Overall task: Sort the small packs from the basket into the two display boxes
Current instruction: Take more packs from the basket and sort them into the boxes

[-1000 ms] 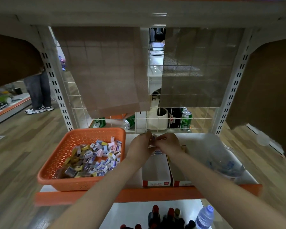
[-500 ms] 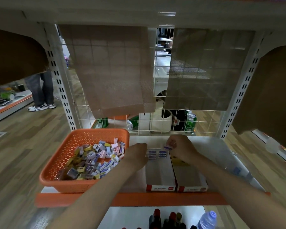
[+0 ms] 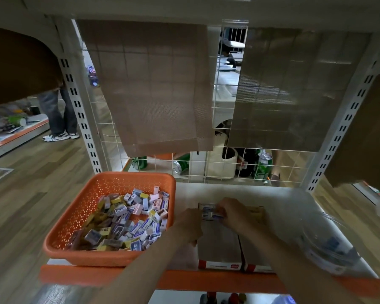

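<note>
Head view: your right hand (image 3: 235,213) pinches a small pack (image 3: 213,212) at the far end of the left display box (image 3: 217,240). Your left hand (image 3: 189,224) rests at the box's edge (its grip is hidden). This is the placing step; next, probably reach into the orange basket (image 3: 110,183).

Orange perforated plastic basket (image 3: 90,218): one. Small printed cardboard packs (image 3: 127,218): several dozen heaped inside (too many to count exactly). Long white cardboard display boxes (image 3: 217,242), red-fronted: two. Green drink cans (image 3: 262,171): three. Hanging brown mesh cloths (image 3: 154,84): two.
</note>
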